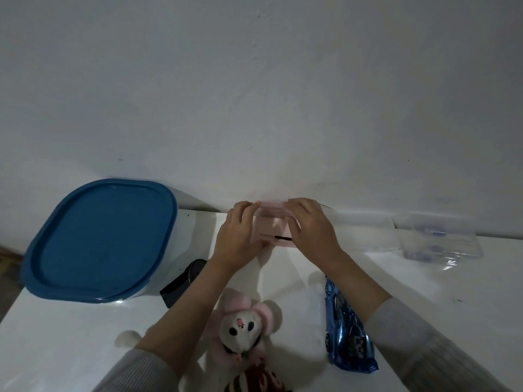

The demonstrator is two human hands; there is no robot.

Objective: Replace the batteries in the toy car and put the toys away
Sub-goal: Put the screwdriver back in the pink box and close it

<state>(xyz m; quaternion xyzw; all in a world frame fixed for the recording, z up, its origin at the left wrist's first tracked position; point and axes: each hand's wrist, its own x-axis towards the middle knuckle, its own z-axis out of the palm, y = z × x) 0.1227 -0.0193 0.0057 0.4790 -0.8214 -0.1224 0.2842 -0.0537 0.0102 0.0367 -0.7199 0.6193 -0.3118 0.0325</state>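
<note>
At the table's [70, 335] far edge, against the wall [254, 80], a small pink box [270, 226] sat between both hands, half covered by them. Left hand [237, 233] gripped its left side, fingers curled over the top edge; right hand [311, 227] gripped the right side the same way. A thin black stick-like item [283, 238] lay at the box's front; what it was could not be told. Box contents were hidden.

Blue toy car [343, 326] lay on the table near the right forearm, partly covered by it, its nearer end a blurred shiny blue. Plush bunny [240, 329] in pink sat at the bottom centre, lower body cut off by the frame, left arm crossing one side.

Big tub with a closed blue lid [99, 239] stood at left; contents unseen. Black object [184, 281] stuck out just beside it, mostly hidden, unidentifiable. Clear plastic container [438, 239] sat far right near the wall, holding small bluish pieces, too blurred to name. Grey ribbed sleeves [424, 343] cut off at the bottom.
</note>
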